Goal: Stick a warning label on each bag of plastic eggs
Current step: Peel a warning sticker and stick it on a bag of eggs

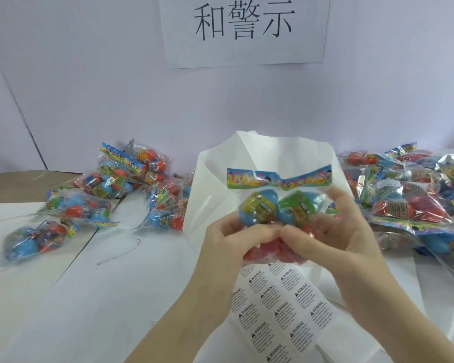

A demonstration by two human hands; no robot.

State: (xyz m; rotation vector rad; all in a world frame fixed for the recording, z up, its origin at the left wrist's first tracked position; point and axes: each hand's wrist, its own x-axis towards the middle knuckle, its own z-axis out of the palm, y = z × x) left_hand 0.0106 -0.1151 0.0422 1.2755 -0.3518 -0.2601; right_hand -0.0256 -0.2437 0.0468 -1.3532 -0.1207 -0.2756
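Clear crinkly plastic fills both my hands: I hold one bag of plastic eggs [278,205] up over the middle of the table. My left hand [224,247] curls round its lower left side, fingers bent into the film. My right hand [344,231] grips the right side, thumb tip meeting my left fingertips at the bag's middle, the other fingers curled behind its right edge. In this bag I count two blue eggs with yellow and green wrappers up top and red eggs below, whose number I cannot tell. Its printed header strip [279,178] sits at twelve o'clock from my hands.

Directly beneath, at six o'clock, lies one sheet of warning labels [278,310], three columns of them showing, partly hidden by my wrists. I cannot tell whether a label is on the bag I hold. Behind the bag stands one folded white paper sheet [268,150].

At nine to ten o'clock lies a loose heap of egg bags [100,195] on the white table [63,297]; I make out about seven, though they overlap. At two to three o'clock is a denser pile of egg bags [414,195], too tangled to count. At twelve o'clock, on the pale wall, hangs one paper sign [243,30] with three large black characters.
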